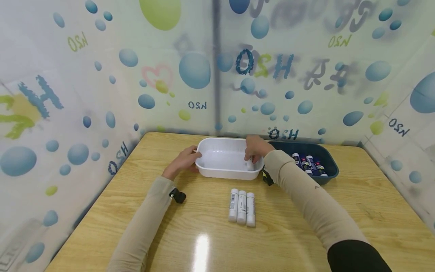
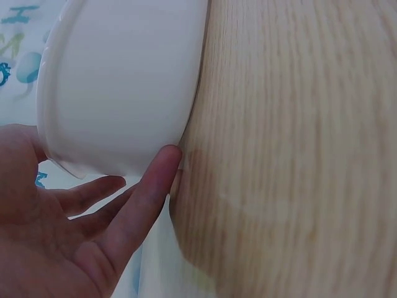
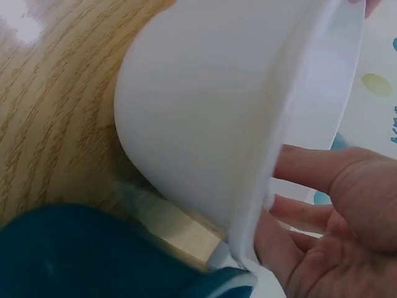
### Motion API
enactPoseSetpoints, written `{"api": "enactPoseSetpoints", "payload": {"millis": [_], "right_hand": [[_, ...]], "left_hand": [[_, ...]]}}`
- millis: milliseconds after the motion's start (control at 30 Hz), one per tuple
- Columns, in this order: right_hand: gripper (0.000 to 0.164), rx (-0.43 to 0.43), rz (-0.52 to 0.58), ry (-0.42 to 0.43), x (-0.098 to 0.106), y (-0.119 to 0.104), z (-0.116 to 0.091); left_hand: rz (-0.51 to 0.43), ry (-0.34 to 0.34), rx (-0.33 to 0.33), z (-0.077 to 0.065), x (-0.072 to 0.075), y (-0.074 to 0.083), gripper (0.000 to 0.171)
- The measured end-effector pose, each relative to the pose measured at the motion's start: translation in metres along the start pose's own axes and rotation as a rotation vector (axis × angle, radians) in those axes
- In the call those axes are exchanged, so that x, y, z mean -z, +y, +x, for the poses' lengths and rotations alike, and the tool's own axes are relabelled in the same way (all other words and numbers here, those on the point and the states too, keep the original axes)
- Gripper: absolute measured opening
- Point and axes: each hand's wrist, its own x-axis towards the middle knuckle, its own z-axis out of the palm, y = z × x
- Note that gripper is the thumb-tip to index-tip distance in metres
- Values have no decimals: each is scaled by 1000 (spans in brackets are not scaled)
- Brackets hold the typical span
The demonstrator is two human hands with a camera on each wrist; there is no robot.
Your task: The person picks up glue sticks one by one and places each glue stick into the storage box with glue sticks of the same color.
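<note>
Gripping a white basin (image 1: 224, 174) with left hand (image 1: 184, 159), pinching a white tube (image 1: 249, 165) inside with right hand (image 1: 255, 147), near three similar tubes (image 1: 241, 207).

A little booth is made here, like a tent around a desk-like wooden table (image 1: 292, 245). The table is closed in on three sides by curtain sheets (image 1: 115, 30). The sheets are covered with blue and green dots (image 1: 195, 70), a pink heart (image 1: 157, 76) and backward "H2O" letters (image 1: 264, 64). Whether the booth is kept in a home or an office cannot be told.
</note>
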Motion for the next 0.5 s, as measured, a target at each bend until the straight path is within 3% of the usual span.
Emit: {"api": "enactPoseSetpoints", "payload": {"millis": [300, 500], "right_hand": [[46, -55, -47, -42, -2, -3, 1], [40, -68, -62, -64, -1, -7, -2]], "left_hand": [[1, -5, -13, -1, 0, 0, 49], [9, -5, -17, -1, 0, -1, 50]]}}
